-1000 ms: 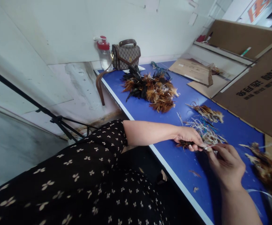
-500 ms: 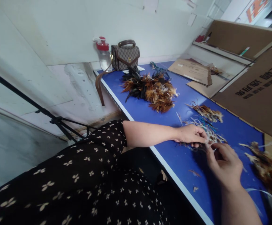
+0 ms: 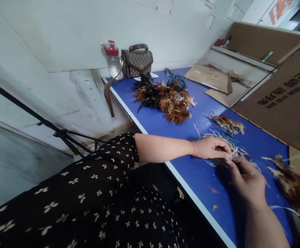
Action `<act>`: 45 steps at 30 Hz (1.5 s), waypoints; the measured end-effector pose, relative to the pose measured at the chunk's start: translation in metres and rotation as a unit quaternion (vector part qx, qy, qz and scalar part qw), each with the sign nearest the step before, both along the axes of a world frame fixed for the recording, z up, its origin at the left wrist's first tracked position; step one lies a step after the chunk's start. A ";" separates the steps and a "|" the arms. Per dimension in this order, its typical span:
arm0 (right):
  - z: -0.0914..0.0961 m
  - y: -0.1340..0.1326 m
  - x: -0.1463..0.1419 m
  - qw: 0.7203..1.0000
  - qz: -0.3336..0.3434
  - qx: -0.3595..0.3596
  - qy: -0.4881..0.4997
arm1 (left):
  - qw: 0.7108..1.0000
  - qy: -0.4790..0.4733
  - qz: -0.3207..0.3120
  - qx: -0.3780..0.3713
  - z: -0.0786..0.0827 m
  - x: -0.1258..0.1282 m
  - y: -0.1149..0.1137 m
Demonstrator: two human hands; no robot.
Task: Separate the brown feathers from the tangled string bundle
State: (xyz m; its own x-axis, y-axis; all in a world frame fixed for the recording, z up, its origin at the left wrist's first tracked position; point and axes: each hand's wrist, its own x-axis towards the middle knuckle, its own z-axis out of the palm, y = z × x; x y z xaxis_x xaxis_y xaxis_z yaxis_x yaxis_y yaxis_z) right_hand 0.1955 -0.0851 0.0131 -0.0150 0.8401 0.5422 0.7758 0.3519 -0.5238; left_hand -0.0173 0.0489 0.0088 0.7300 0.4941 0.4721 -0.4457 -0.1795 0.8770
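My left hand [image 3: 210,147] reaches in from the left, its thumb and forefinger pinched together. My right hand [image 3: 249,179] meets it from the right, also in a pinch, and the fingertips of both touch. What they grip is small and mostly hidden; something pale shows at the tips and brownish bits show by the left fingers. Under and behind the hands lies a loose heap of white strips and feather scraps [image 3: 234,146]. Just beyond it is a small bundle of brown feathers [image 3: 227,123].
A big pile of brown and black feathers [image 3: 174,103] lies farther back on the blue table [image 3: 199,120]. Behind it stand a handbag [image 3: 137,63] and a red-capped bottle [image 3: 112,60]. More feathers [image 3: 292,182] lie at right, beside a cardboard panel [image 3: 281,106]. A black tripod [image 3: 59,132] stands left.
My right hand has shifted slightly up and left, and its fingertips now press closer against the left ones. The left fingers have curled a little more. The feather piles have not moved.
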 end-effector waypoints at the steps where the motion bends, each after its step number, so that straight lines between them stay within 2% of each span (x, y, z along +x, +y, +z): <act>1: -0.002 0.000 0.001 1.000 -0.005 -0.001 0.010 | 1.000 -0.006 -0.009 -0.023 -0.002 0.001 0.000; 5: -0.003 -0.001 0.003 0.999 -0.006 -0.016 0.039 | 0.995 -0.019 -0.055 -0.076 -0.002 0.001 -0.002; 10: 0.001 -0.001 -0.002 0.998 0.015 -0.032 0.048 | 0.989 -0.013 -0.112 -0.097 0.006 -0.003 -0.003; 16: 0.017 -0.006 -0.011 0.998 0.028 -0.036 0.033 | 0.989 0.060 -0.104 -0.082 0.010 -0.006 -0.002; 21: 0.035 -0.019 -0.006 0.997 0.030 -0.048 0.061 | 0.984 0.139 -0.055 -0.094 0.006 -0.003 -0.002; 26: 0.033 -0.028 -0.002 0.990 0.018 -0.072 0.119 | 0.975 0.184 -0.036 -0.116 0.001 0.000 -0.005; 29: 0.028 -0.026 -0.004 0.988 0.011 -0.077 0.136 | 0.972 0.204 -0.066 -0.101 0.001 -0.002 -0.008; 33: 0.024 -0.019 -0.009 0.988 -0.001 -0.071 0.140 | 0.961 0.221 -0.143 -0.083 0.008 -0.009 -0.014; 37: 0.018 -0.013 -0.015 0.990 -0.009 -0.065 0.129 | 0.951 0.198 -0.214 -0.104 0.016 -0.015 -0.020; 41: 0.013 -0.008 -0.023 0.993 -0.022 -0.035 0.111 | 0.950 0.206 -0.190 -0.135 0.019 -0.017 -0.024; 45: 0.021 -0.012 -0.028 0.994 -0.063 0.043 0.076 | 0.954 0.211 -0.139 -0.162 0.020 -0.017 -0.023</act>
State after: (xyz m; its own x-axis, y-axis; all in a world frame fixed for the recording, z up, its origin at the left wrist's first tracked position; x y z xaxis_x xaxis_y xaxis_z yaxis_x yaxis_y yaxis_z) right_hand 0.1673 -0.0970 0.0340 0.1749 0.7806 0.6000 0.7304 0.3059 -0.6108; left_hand -0.0341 0.0263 0.0288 0.9455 0.3234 -0.0369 -0.0324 0.2063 0.9780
